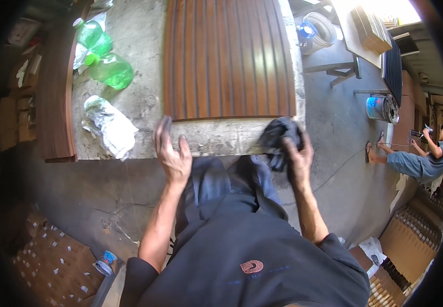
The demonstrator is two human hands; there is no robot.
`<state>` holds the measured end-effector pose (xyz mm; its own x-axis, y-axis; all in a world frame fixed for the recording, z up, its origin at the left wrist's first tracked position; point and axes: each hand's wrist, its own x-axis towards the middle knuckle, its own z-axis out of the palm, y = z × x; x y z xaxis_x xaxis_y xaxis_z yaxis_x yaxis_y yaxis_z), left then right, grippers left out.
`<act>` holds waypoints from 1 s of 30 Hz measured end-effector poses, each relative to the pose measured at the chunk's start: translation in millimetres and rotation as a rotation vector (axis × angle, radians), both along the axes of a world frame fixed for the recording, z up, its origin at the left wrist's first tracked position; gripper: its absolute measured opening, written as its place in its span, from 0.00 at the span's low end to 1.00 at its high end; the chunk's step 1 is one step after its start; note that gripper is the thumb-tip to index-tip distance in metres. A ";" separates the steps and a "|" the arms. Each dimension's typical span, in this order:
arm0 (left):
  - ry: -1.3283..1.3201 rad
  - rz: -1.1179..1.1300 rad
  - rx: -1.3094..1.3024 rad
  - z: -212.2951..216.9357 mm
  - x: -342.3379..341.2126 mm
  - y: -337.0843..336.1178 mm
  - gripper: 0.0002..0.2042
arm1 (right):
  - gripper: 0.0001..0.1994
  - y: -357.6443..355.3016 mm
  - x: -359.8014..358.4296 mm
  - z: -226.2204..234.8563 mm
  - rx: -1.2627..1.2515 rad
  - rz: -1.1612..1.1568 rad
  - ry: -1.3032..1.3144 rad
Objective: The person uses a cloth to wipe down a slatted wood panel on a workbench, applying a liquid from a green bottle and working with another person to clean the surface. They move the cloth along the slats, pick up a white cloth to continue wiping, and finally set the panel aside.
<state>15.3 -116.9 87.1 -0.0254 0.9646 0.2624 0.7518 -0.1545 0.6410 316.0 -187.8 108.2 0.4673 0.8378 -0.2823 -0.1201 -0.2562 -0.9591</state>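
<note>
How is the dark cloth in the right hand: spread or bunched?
Bunched: the dark cloth is crumpled into folds in the right hand.

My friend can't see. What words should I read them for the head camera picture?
A person's right hand grips a crumpled black cloth by a grooved, wood-brown panel on a worn grey table; their open left hand is near the panel's corner. Two green plastic bottles and a crumpled white bundle are left, another person far right.

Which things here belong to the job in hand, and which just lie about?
In use, it seems:
dark cloth, in the right hand
slatted panel, left hand by its corner
table, under the panel

Apparently lying about:
green bottles
white bundle
pail
</note>
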 end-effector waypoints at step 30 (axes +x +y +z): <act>0.102 -0.329 -0.013 -42.1 -49.9 48.5 0.25 | 0.27 221.4 -132.0 -48.8 0.942 1.076 -0.926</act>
<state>-34.7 -68.5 45.0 0.3130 0.9203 0.2347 0.7235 -0.3911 0.5688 184.0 33.6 59.4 -0.6693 0.5675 0.4796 0.3595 0.8122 -0.4594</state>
